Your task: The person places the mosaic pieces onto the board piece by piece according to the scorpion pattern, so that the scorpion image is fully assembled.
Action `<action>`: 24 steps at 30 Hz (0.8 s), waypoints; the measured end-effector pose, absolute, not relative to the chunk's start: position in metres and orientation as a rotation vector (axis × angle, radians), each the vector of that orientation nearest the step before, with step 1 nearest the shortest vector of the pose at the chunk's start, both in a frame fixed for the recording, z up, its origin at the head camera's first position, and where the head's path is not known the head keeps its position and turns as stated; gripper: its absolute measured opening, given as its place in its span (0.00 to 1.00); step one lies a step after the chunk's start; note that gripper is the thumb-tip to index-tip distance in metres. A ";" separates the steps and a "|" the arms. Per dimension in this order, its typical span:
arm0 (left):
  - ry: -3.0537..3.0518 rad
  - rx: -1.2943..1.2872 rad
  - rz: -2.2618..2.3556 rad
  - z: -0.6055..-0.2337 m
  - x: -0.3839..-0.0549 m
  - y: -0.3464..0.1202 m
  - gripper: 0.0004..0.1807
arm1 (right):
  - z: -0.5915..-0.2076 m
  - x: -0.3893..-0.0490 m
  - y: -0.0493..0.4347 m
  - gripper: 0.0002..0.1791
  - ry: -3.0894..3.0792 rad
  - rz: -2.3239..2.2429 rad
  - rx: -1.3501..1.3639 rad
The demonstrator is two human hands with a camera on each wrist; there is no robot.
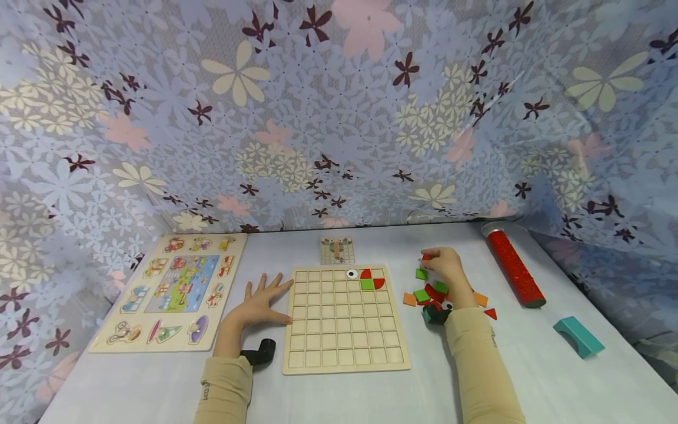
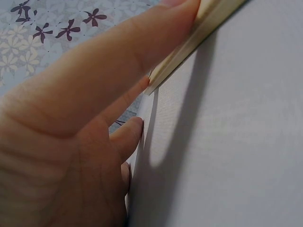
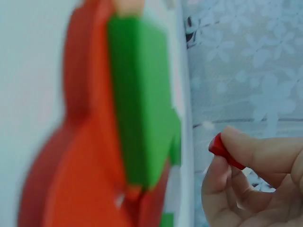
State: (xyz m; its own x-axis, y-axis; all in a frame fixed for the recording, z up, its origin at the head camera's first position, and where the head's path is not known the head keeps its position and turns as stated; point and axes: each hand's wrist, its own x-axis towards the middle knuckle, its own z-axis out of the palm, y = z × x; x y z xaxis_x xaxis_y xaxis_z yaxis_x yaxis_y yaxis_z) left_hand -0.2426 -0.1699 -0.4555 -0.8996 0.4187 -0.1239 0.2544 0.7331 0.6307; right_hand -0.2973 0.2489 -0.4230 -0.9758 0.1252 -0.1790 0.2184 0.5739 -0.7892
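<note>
My right hand (image 1: pixel 446 266) pinches a small red piece (image 3: pixel 221 147) between thumb and fingertips, just beyond the pile of loose pieces. My left hand (image 1: pixel 261 305) lies with fingers spread at the left edge of the wooden grid board (image 1: pixel 345 363). Its thumb (image 2: pixel 118 52) touches the board's side in the left wrist view. In the board's top row sit a round eye piece (image 1: pixel 352 274) and two red quarter-circles (image 1: pixel 378 284), with a green square (image 1: pixel 367 285) below. A pattern card (image 1: pixel 336 251) lies behind the board.
Green squares (image 1: pixel 421 295), orange squares (image 1: pixel 409 299) and red pieces are scattered right of the board. A red glittery tube (image 1: pixel 514 268) and a teal arch block (image 1: pixel 578 337) lie farther right. A picture puzzle board (image 1: pixel 182 284) occupies the left side. Flowered cloth (image 1: pixel 339 118) hangs behind.
</note>
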 end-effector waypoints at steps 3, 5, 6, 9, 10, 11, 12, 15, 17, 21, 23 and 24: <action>2.678 0.526 0.922 -0.456 -0.243 -0.170 0.52 | -0.421 -0.297 0.243 0.20 2.627 -1.522 0.263; 2.676 0.522 0.923 -0.456 -0.243 -0.170 0.52 | -0.420 -0.297 0.240 0.20 2.557 -1.632 0.238; 2.675 0.521 0.924 -0.457 -0.243 -0.170 0.52 | -0.419 -0.297 0.238 0.20 2.523 -1.681 0.227; 2.675 0.524 0.927 -0.456 -0.242 -0.170 0.52 | -0.417 -0.297 0.232 0.21 2.391 -1.837 0.213; 2.674 0.525 0.928 -0.456 -0.242 -0.170 0.52 | -0.416 -0.297 0.230 0.22 2.360 -1.870 0.202; 2.674 0.527 0.931 -0.456 -0.242 -0.170 0.52 | -0.415 -0.296 0.228 0.23 2.330 -1.899 0.205; 2.675 0.528 0.931 -0.456 -0.242 -0.170 0.52 | -0.414 -0.296 0.225 0.23 2.308 -1.921 0.205; 2.673 0.530 0.934 -0.456 -0.242 -0.170 0.52 | -0.411 -0.292 0.219 0.23 2.289 -1.931 0.205; 2.671 0.531 0.934 -0.456 -0.242 -0.170 0.52 | -0.409 -0.290 0.215 0.21 2.296 -1.922 0.221; 2.676 0.528 0.928 -0.456 -0.242 -0.170 0.52 | -0.407 -0.288 0.208 0.19 2.277 -1.941 0.206; 2.678 0.522 0.927 -0.456 -0.243 -0.170 0.52 | -0.406 -0.288 0.204 0.20 2.261 -1.956 0.172; 2.678 0.518 0.927 -0.456 -0.243 -0.170 0.52 | -0.406 -0.287 0.203 0.21 2.248 -1.968 0.159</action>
State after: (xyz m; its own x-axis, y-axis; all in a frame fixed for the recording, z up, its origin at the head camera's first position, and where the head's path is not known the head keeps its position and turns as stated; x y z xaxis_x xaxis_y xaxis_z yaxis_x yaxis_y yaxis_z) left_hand -0.2426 -0.1702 -0.4562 -0.9027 0.4116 -0.1253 0.2460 0.7327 0.6345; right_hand -0.2874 0.2026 -0.4057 -0.9833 -0.0184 -0.1811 0.1771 0.1339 -0.9751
